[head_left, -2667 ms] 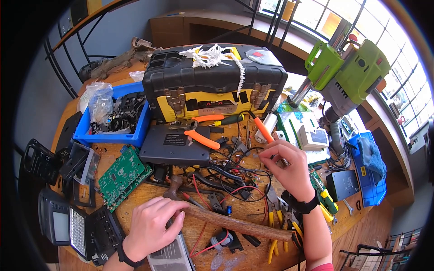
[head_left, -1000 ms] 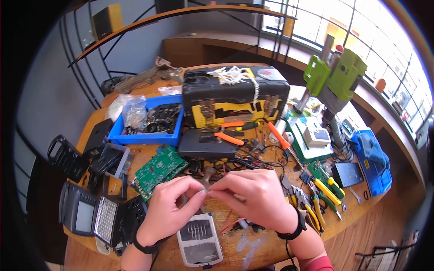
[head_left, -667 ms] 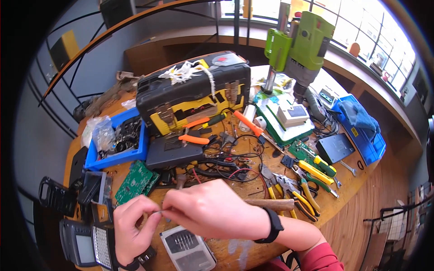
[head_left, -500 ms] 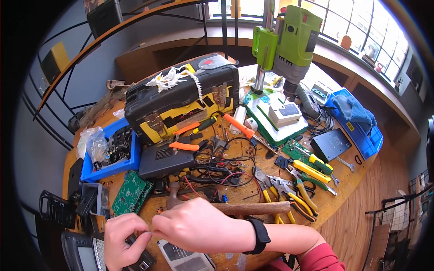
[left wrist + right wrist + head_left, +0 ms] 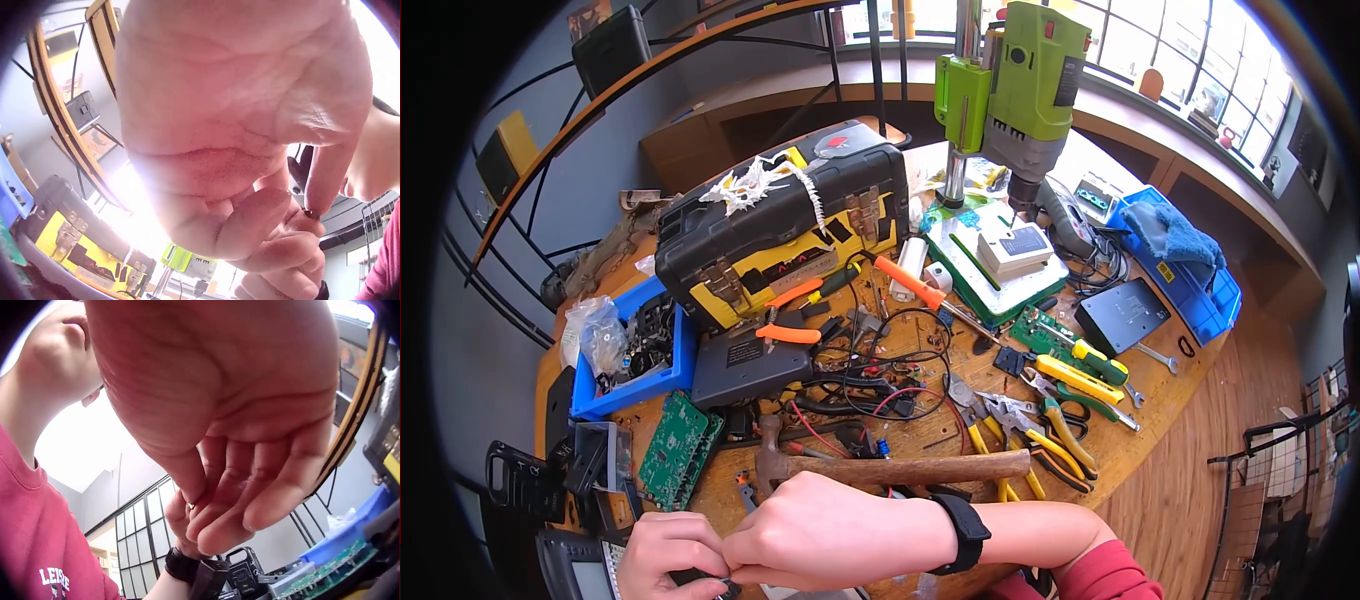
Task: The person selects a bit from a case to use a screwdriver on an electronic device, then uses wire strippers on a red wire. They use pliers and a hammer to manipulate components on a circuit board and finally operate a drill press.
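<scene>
At the bottom of the head view, my left hand point(image 5: 668, 556) and right hand point(image 5: 835, 530) meet fingertip to fingertip. A tiny dark piece point(image 5: 309, 214) is pinched at the left thumb tip in the left wrist view, too small to identify. The right hand point(image 5: 231, 412) has its thumb against its curled fingers, with a small speck of the piece point(image 5: 192, 505) at the tip. A wooden-handled hammer point(image 5: 920, 467) lies just beyond the right hand. Part of a plastic case point(image 5: 810, 594) shows below the right wrist.
Behind stand a black and yellow toolbox point(image 5: 785, 225), a blue bin point(image 5: 635, 395) and a green drill press point(image 5: 1035, 85). Pliers point(image 5: 1065, 430), cables, a green circuit board point(image 5: 675, 450) and a dark flat box point(image 5: 745, 365) cover the bench.
The right hand has come down from the orange-handled tool to meet the left. Both hands have then shifted toward the lower left of the head view, while the view has turned right.
</scene>
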`<action>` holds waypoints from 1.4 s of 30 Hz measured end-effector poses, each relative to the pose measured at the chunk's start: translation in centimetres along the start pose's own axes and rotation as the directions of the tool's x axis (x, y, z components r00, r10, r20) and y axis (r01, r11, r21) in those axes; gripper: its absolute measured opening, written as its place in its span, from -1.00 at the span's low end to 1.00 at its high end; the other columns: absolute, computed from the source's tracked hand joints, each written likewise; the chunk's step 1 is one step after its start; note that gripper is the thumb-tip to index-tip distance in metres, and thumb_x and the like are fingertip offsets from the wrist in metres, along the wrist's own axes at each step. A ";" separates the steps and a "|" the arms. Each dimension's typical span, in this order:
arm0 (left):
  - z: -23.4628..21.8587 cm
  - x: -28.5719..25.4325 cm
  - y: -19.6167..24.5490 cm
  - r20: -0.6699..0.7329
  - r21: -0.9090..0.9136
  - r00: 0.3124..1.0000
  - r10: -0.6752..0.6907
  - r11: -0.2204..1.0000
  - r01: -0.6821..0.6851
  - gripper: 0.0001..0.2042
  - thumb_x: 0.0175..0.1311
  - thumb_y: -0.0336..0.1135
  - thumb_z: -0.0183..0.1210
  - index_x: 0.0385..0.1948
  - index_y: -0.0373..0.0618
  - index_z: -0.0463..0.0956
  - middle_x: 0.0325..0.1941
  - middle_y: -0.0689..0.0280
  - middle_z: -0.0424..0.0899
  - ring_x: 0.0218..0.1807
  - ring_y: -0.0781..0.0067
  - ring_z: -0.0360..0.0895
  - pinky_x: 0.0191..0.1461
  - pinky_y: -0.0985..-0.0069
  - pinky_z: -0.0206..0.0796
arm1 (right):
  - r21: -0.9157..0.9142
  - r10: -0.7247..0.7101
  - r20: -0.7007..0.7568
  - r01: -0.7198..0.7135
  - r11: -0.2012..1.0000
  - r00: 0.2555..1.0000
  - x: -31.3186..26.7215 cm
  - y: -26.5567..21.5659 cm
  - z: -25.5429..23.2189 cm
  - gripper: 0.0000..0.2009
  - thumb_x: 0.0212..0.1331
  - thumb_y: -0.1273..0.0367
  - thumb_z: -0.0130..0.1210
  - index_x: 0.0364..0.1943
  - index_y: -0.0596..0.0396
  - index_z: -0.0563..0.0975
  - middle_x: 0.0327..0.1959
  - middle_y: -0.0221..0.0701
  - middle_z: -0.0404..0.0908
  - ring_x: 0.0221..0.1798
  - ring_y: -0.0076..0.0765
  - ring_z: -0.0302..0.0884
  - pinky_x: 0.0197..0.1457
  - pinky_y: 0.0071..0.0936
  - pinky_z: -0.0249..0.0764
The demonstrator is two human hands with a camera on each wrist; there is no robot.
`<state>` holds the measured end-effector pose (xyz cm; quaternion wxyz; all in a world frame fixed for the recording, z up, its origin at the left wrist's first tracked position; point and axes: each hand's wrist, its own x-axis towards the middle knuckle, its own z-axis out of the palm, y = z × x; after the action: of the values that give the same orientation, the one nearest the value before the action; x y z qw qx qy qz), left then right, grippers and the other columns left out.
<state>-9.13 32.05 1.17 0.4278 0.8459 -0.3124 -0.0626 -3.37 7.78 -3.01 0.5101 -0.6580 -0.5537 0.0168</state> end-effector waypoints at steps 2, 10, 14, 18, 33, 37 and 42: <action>0.1 0.2 0.2 0.006 -0.008 1.000 0.001 1.000 -0.001 -0.73 0.09 -0.14 0.37 -0.53 -0.18 0.63 -0.49 0.21 0.69 -0.48 0.19 0.62 -0.39 0.40 0.40 | -0.029 0.025 0.011 -0.024 0.999 1.000 -0.1 -0.1 0.1 -0.77 0.21 0.27 0.29 -0.50 0.12 0.61 -0.62 -0.17 0.61 -0.46 0.06 0.67 -0.38 -0.13 0.54; 1.3 1.6 1.3 0.176 0.058 0.982 -0.068 0.997 0.058 -0.85 0.01 -0.29 0.36 -0.45 -0.16 0.68 -0.36 0.18 0.70 -0.33 0.06 0.64 -0.28 0.29 0.43 | -0.137 0.031 0.102 -0.017 0.990 0.994 -0.7 -0.6 -0.4 -0.75 0.10 0.25 0.33 -0.55 0.14 0.63 -0.63 -0.15 0.60 -0.47 0.07 0.67 -0.37 -0.12 0.55; 2.2 2.8 1.8 0.346 0.001 0.938 -0.007 1.000 0.008 -0.88 0.08 -0.37 0.40 -0.38 -0.15 0.72 -0.32 0.17 0.70 -0.28 0.02 0.64 -0.27 0.31 0.45 | -0.203 0.016 0.275 0.042 0.978 0.961 -1.6 -1.1 -1.4 -0.75 0.04 0.28 0.32 -0.62 0.15 0.61 -0.63 -0.14 0.59 -0.49 0.08 0.64 -0.37 -0.12 0.53; 2.7 2.6 1.6 0.413 -0.175 0.895 0.166 0.979 -0.101 -0.87 0.20 -0.36 0.42 -0.25 -0.11 0.78 -0.31 0.20 0.72 -0.29 0.11 0.67 -0.31 0.38 0.45 | -0.058 -0.047 0.400 0.077 0.995 0.915 -1.5 -2.1 -1.9 -0.72 0.06 0.27 0.30 -0.63 0.19 0.61 -0.63 -0.13 0.59 -0.47 0.09 0.64 -0.37 -0.12 0.51; 3.9 2.4 2.3 0.303 -0.226 0.914 0.270 0.952 -0.207 -0.92 0.22 -0.32 0.46 -0.35 -0.05 0.77 -0.39 0.31 0.71 -0.39 0.26 0.69 -0.42 0.43 0.42 | 0.044 -0.052 0.482 0.036 0.998 0.875 -1.5 -2.8 -2.9 -0.73 0.10 0.30 0.27 -0.62 0.20 0.61 -0.63 -0.13 0.58 -0.47 0.09 0.63 -0.38 -0.14 0.51; 4.1 2.2 2.2 0.274 -0.057 0.940 0.203 0.979 -0.195 -0.90 0.19 -0.28 0.46 -0.37 -0.03 0.76 -0.40 0.35 0.68 -0.40 0.27 0.67 -0.43 0.43 0.43 | -0.131 0.009 0.485 0.062 0.990 0.875 -1.8 -2.4 -2.6 -0.81 0.03 0.36 0.29 -0.61 0.16 0.62 -0.61 -0.17 0.60 -0.45 0.03 0.66 -0.37 -0.17 0.52; 4.6 2.3 2.5 0.216 0.326 0.976 0.001 0.943 -0.073 -0.83 0.23 -0.16 0.40 -0.38 -0.02 0.71 -0.42 0.33 0.63 -0.34 0.25 0.63 -0.37 0.33 0.46 | -0.366 0.176 0.510 0.027 0.930 0.842 -1.4 -2.8 -3.0 -0.86 0.01 0.38 0.26 -0.58 0.13 0.60 -0.57 -0.24 0.62 -0.44 -0.07 0.69 -0.38 -0.22 0.55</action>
<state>-10.19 26.52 0.55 0.2444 0.8882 -0.3783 -0.0913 -4.14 4.41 -0.34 0.2056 -0.7302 -0.6407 0.1184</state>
